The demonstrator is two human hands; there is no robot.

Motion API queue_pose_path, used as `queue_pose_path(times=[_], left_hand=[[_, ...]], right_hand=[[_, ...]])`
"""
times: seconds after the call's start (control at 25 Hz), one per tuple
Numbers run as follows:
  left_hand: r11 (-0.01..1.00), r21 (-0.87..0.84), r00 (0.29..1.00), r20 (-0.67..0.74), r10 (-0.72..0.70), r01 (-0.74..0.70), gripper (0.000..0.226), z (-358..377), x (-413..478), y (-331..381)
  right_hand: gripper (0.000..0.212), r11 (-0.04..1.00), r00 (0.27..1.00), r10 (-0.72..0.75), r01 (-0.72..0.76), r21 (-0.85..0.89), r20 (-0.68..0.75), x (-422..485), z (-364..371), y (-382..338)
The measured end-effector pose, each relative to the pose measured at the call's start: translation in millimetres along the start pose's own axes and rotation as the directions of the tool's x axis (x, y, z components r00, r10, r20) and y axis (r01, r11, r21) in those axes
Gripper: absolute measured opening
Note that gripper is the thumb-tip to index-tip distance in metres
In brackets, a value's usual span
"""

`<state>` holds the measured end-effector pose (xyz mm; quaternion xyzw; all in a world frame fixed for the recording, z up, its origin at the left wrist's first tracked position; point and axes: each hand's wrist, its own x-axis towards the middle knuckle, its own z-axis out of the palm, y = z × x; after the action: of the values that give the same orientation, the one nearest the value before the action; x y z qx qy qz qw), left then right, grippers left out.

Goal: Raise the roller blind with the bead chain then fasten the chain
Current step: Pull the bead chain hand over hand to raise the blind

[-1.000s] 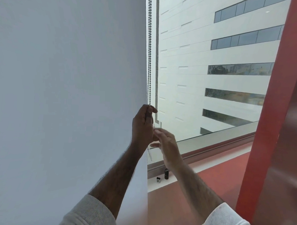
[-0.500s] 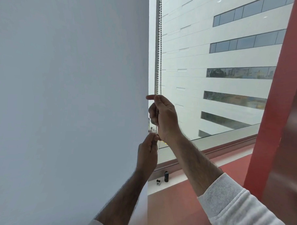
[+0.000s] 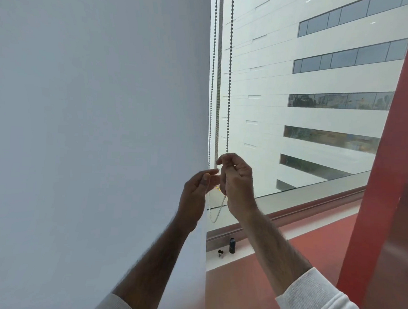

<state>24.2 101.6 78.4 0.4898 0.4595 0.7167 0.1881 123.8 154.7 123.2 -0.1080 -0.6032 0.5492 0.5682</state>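
Since a moment ago the right hand (image 3: 238, 184) has slid down the bead chain (image 3: 229, 85) to pinch its right strand beside the left hand (image 3: 196, 193), which pinches the left strand, ready to pull again; the blind (image 3: 94, 126) hangs lowered left of both.

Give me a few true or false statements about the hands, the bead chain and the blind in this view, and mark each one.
1. The right hand pinches the right strand of the bead chain. True.
2. The roller blind is fully raised, clear of the window. False: it covers the left of the view, down past the hands.
3. The chain's bottom loop hangs free below both hands. True.
4. The left hand rests on the sill. False: it is raised beside the right hand at the chain's left strand.
5. A small dark bottle stands on the ledge below the window. True.
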Motion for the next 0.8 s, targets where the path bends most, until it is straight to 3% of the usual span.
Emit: queue_pose_path(times=[0.16,0.28,0.36,0.52,0.64,0.72,0.8], left_hand=[[0.979,-0.203,0.998,0.067,0.019,-0.005,0.031,5,29,41],[0.974,-0.226,0.991,0.131,0.012,0.018,0.031,18,31,54],[0.975,-0.223,0.995,0.099,0.031,-0.008,0.032,27,28,53],[0.983,-0.117,0.987,-0.089,0.133,-0.143,0.03,35,29,46],[0.982,-0.044,0.977,-0.123,0.175,-0.182,0.031,32,33,46],[0.978,0.031,0.967,-0.148,0.208,-0.206,0.031,25,36,43],[0.969,0.116,0.955,-0.175,0.238,-0.22,0.03,21,36,35]], right_hand=[[0.027,0.995,0.996,0.088,-0.088,-0.049,-0.004,-32,-5,42],[0.027,0.991,0.993,0.119,-0.119,-0.055,-0.006,-46,-5,62],[0.028,0.991,0.993,0.114,-0.115,-0.062,-0.007,-48,-6,69],[0.027,0.989,0.991,0.119,-0.114,-0.092,0.054,-44,-6,79],[0.038,0.986,0.98,0.15,-0.139,-0.097,0.128,-40,-10,72],[0.054,0.987,0.986,0.143,-0.134,-0.091,0.091,-29,-13,56],[0.055,0.994,0.996,0.084,-0.087,-0.068,-0.044,-9,-14,35]])
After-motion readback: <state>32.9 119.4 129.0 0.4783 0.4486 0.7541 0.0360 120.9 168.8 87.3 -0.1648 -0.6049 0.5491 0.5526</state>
